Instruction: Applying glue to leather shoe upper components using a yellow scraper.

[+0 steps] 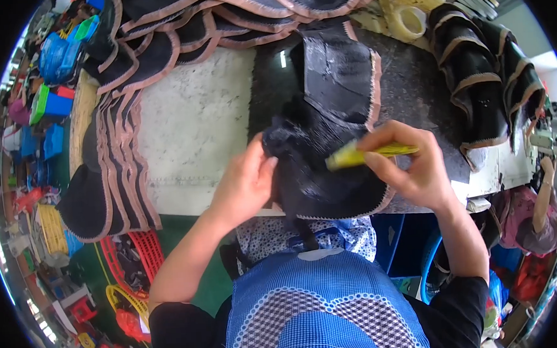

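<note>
Left grip (249,183) pinching the black piece (346,194), right grip (413,167) holding the yellow tool (348,156), I'd stroke evenly, clear of brown edging (375,90).

Red basket (149,247) sits at 8 o'clock; yellow crate (53,230) at 9; blue bins (59,106) at 10.

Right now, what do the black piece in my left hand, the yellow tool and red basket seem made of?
Black piece: probably leather or imitation, by its streaky gloss, duller near the lower edge. Yellow tool: perhaps plastic, from its bright colour; blur hides its finish. Red basket: likely moulded plastic, smooth-looking, from its slotted wall.
</note>
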Demonstrator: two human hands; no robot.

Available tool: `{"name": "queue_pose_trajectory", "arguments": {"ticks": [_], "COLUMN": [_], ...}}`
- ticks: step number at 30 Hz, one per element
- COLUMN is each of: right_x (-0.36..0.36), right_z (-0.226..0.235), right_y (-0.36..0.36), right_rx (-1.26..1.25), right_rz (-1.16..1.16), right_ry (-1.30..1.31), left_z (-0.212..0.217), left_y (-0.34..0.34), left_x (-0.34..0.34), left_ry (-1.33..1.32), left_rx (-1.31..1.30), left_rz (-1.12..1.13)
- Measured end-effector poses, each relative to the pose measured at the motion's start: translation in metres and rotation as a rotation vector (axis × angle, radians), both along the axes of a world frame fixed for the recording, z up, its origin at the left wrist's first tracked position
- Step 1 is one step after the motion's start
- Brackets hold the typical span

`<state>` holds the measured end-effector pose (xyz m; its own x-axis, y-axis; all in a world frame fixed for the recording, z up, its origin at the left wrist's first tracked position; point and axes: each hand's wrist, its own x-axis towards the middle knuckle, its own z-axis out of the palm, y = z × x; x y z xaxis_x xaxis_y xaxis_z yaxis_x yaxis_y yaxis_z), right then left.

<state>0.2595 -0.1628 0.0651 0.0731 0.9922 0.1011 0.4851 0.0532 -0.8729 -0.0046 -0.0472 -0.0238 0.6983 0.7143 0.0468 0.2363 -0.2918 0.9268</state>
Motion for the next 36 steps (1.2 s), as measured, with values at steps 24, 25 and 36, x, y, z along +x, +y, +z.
{"name": "queue_pose_trajectory", "arguments": {"ticks": [24,25,36], "right_x": [0.208,0.214,-0.023], "right_z": [-0.042,-0.046,-0.010], "right_y": [0.112,0.102,0.081], "right_rx": [0.130,0.093,-0.323], "right_rz": [-0.822,-0.801,0.145], "right_ry": [0.558,0.703,0.277], "left_z": [0.043,0.033,0.016], "left_y": [0.039,0.040,0.057], "left_x": [-0.010,-0.010,-0.006], "left_ry": [0.219,0.166,0.102], "left_rx": [-0.169,-0.166,-0.003], "left_rz": [0.064,0.087,0.042]}}
